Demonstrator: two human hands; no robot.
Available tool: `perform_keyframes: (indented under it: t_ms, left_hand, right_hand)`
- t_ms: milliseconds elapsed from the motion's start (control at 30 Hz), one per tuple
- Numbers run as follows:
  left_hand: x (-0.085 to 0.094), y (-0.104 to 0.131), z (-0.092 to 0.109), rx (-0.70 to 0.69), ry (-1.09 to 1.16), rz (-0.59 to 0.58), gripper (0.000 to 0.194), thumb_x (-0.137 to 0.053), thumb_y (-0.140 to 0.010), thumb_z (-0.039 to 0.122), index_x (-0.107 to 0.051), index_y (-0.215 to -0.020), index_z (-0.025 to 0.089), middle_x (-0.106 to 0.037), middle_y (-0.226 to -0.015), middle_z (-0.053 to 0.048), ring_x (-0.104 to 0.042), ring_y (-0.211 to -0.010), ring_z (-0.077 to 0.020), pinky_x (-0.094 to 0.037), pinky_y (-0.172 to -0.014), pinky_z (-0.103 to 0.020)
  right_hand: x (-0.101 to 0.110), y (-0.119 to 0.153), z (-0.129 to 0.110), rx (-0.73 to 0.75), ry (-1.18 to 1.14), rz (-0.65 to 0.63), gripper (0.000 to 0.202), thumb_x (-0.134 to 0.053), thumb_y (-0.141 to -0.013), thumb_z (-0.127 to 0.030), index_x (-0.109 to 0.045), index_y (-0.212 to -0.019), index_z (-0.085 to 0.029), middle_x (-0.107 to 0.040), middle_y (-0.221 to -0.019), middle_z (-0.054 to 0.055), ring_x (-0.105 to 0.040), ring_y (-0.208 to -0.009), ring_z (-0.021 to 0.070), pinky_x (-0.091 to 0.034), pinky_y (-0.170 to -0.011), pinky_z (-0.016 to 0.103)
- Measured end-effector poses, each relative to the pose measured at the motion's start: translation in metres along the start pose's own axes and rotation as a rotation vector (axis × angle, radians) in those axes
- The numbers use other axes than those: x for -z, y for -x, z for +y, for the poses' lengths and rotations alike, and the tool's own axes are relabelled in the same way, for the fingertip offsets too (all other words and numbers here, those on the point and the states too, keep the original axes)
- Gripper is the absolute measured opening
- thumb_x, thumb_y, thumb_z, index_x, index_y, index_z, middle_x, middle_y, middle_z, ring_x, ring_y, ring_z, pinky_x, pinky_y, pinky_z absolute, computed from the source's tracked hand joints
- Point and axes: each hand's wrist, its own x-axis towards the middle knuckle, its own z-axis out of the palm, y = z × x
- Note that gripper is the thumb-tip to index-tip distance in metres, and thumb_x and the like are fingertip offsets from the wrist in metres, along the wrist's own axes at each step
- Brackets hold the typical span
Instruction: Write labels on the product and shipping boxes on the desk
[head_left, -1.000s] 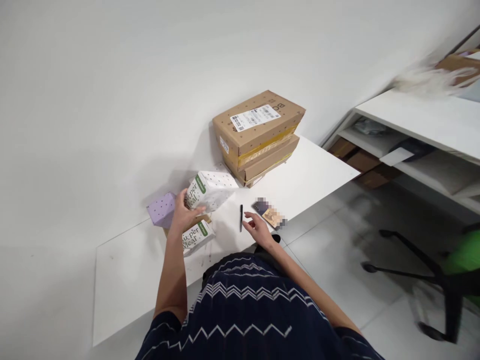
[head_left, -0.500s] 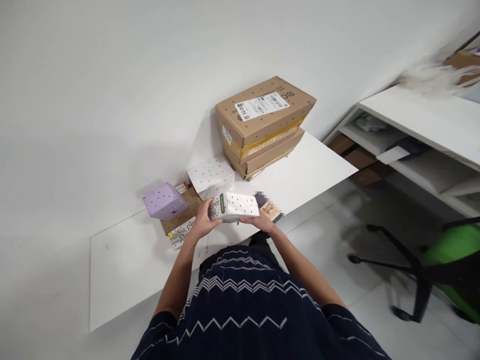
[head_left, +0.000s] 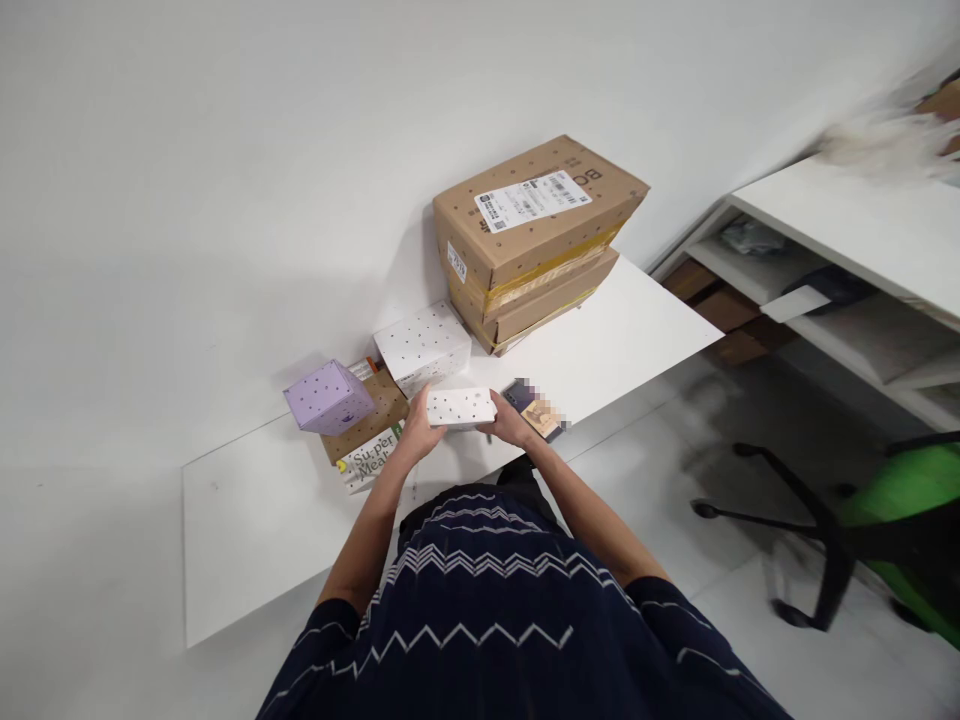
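Observation:
Between my two hands is a small white dotted carton [head_left: 460, 407]. My left hand [head_left: 421, 430] is closed on its left end, and my right hand [head_left: 511, 420] grips its right end. Left of my left hand, a box printed "Su·per Meal" [head_left: 369, 463] lies on the white table [head_left: 262, 530]. A purple dotted box [head_left: 328, 396] sits at that box's far left corner. Just beyond my hands stands a larger white dotted box [head_left: 424, 343]. Right of my right hand lies a dark flat item with a tan picture [head_left: 536, 408], partly blurred out.
Two taped brown cardboard boxes [head_left: 536, 225] are stacked at the back, against the wall. On the right is a white shelf unit [head_left: 840, 240] with boxes and plastic inside. A green and black office chair [head_left: 892, 500] stands on the floor at the right.
The white carton has turned in my hands, so its lettered side no longer faces up to me. My hands sit slightly closer together. The view has shifted a little.

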Motion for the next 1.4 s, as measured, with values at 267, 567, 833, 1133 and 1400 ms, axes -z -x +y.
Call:
perform_keyframes:
  t_ms: [267, 567, 833, 1133, 1400]
  left_hand:
    - [0.002, 0.009, -0.002, 0.011, -0.169, 0.010, 0.077, -0.064, -0.082, 0.024, -0.033, -0.152, 0.024, -0.028, -0.161, -0.015, -0.035, -0.146, -0.0363, -0.035, -0.117, -0.052]
    - [-0.007, 0.009, -0.011, -0.039, -0.301, 0.028, 0.082, -0.062, -0.084, 0.025, -0.024, -0.157, 0.021, -0.028, -0.161, -0.019, -0.031, -0.148, -0.0390, -0.033, -0.117, -0.056]
    - [-0.031, 0.012, -0.015, -0.020, -0.301, 0.037, 0.098, -0.059, -0.086, 0.024, 0.006, -0.159, 0.013, -0.011, -0.166, -0.025, -0.014, -0.155, -0.0359, -0.028, -0.120, -0.055]
    - [-0.034, 0.007, -0.018, -0.014, -0.285, 0.067, 0.098, -0.061, -0.085, 0.021, 0.003, -0.159, 0.011, -0.014, -0.165, -0.026, -0.018, -0.154, -0.0367, -0.029, -0.121, -0.054]
    - [-0.028, 0.003, -0.008, 0.054, -0.192, 0.075, 0.095, -0.069, -0.083, 0.024, -0.010, -0.157, 0.014, -0.022, -0.162, -0.026, -0.034, -0.146, -0.0406, -0.038, -0.114, -0.054]
  right_hand:
    - [0.014, 0.008, 0.006, -0.289, 0.294, -0.042, 0.072, -0.052, -0.076, -0.002, -0.046, -0.146, -0.016, -0.057, -0.133, 0.018, -0.061, -0.111, 0.0281, -0.050, -0.094, 0.040]
    - [0.004, 0.023, 0.014, -0.577, 0.564, -0.081, 0.032, -0.055, -0.096, -0.029, -0.060, -0.120, -0.009, -0.056, -0.131, 0.028, -0.062, -0.112, 0.0346, -0.049, -0.088, 0.041]
    - [-0.002, 0.016, 0.014, -0.579, 0.452, -0.095, 0.021, -0.059, -0.084, -0.009, -0.065, -0.104, -0.008, -0.071, -0.103, 0.021, -0.068, -0.098, 0.0275, -0.048, -0.080, 0.030]
    - [0.009, 0.053, 0.009, -0.576, 0.085, 0.092, 0.012, -0.053, -0.079, -0.018, -0.058, -0.090, -0.017, -0.063, -0.072, 0.001, -0.063, -0.062, 0.0157, -0.049, -0.058, 0.024]
    - [0.012, 0.047, -0.024, -0.156, -0.222, 0.296, 0.044, -0.046, -0.093, -0.057, -0.063, -0.103, -0.018, -0.063, -0.085, 0.005, -0.061, -0.073, 0.0174, -0.053, -0.070, 0.031]
